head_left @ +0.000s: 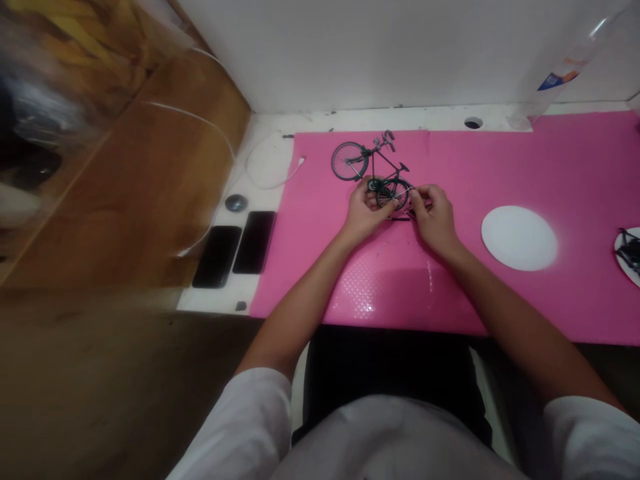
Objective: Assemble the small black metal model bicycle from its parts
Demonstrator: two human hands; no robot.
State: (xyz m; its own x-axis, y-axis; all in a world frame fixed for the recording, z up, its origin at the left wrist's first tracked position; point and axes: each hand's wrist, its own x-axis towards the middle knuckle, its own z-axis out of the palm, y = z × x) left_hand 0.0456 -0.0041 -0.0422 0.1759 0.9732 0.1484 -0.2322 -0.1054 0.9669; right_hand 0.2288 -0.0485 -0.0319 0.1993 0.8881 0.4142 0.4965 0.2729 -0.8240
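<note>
A small dark model bicycle (373,167) lies on the pink mat (500,160), its front wheel toward the left and its handlebar toward the wall. My left hand (363,212) is closed around the rear wheel area from the left. My right hand (436,215) pinches at the same rear wheel from the right, fingers pressed together on a small part I cannot make out. A thin dark piece lies on the mat just under both hands.
A white round plate (519,237) sits on the mat to the right; another plate (629,253) with dark parts shows at the right edge. Two dark phones (235,245) lie left of the mat beside a white cable (270,177). A clear bottle (560,73) stands by the wall.
</note>
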